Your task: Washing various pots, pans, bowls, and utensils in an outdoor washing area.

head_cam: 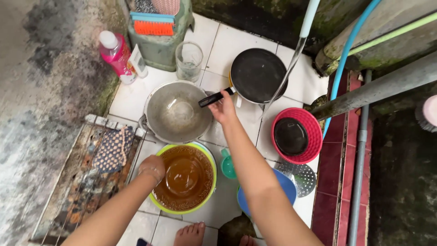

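Nearby, wok (175, 114) btwn pan (257, 75), bowl (185, 178)

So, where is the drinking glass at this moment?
In the head view, the empty glass stands upper left of centre on the white tiles, between the green plastic stool and the black frying pan.

I see soft, even daylight with only faint shadows, and the white tiled floor (227, 43) is the brightest area while the mossy dark wall to its right stays dim. A pale sheen lies inside the grey metal wok (177, 111) on that floor. My view bends at the edges, and the falling water stream (282, 86) is streaked.
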